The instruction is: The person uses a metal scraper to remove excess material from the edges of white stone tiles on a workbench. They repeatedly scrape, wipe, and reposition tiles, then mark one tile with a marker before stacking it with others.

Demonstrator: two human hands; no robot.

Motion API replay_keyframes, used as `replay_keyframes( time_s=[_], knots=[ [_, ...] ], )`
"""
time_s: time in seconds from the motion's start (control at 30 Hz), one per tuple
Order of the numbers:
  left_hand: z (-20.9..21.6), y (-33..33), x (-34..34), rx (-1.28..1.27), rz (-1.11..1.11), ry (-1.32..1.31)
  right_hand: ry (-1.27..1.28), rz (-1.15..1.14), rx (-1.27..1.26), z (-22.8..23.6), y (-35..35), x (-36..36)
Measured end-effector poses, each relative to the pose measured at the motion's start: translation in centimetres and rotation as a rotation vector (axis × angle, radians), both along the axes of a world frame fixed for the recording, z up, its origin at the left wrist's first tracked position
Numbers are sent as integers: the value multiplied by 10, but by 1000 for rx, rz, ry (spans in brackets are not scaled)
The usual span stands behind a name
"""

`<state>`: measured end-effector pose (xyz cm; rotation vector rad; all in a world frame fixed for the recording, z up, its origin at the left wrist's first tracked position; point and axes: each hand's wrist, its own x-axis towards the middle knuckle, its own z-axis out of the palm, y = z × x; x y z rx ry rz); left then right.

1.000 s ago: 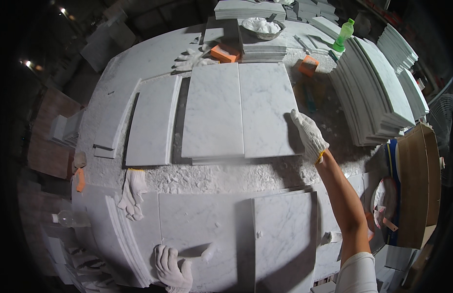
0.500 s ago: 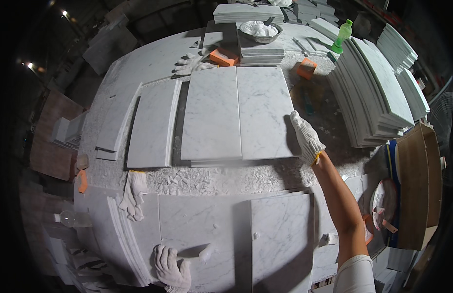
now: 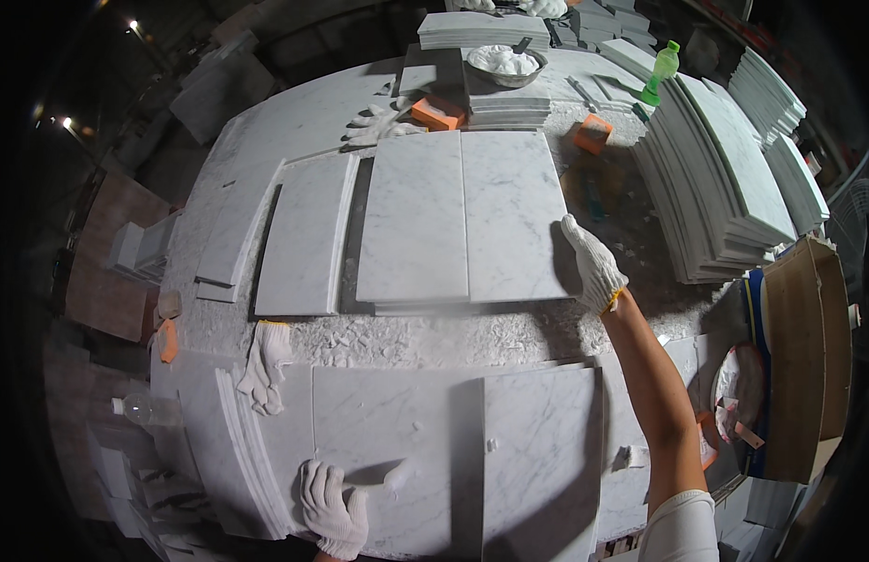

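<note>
Two white, grey-veined marble tiles, a left tile (image 3: 415, 220) and a right tile (image 3: 515, 220), lie side by side with their long edges meeting. My right hand (image 3: 596, 266), in a white knit glove with a yellow cuff, rests against the right tile's outer edge near its front corner, fingers stretched out together. My left hand (image 3: 333, 509), gloved too, lies on a marble slab (image 3: 387, 412) in the foreground, fingers extended and thumb apart, with nothing seen in it. Near its thumb is a small white lump (image 3: 397, 476). Another marble tile (image 3: 542, 459) lies to its right.
A tall tile stack (image 3: 701, 178) and a green bottle (image 3: 661, 70) stand far right. A bowl of white paste (image 3: 505, 66), orange blocks (image 3: 439, 112) and loose gloves (image 3: 266, 367) lie about. A cardboard box (image 3: 802, 356) borders the right. White gloved shapes (image 3: 544, 7) show at the top edge.
The whole view has shifted slightly to the left, so things on the left sit a little further right. Both hands keep practically the same places and poses; the tiles stay together.
</note>
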<state>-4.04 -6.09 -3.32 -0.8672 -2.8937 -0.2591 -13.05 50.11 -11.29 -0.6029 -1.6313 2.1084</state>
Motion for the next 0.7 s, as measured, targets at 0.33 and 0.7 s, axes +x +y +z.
replay_keyframes(
  time_s=[0.33,0.7],
  knots=[
    [-5,-2,1,38,33,10,-136,-115,-245,27,-12,-4],
    [-9,-5,3,57,21,32,-381,-345,-107,47,-19,-2]
  ],
)
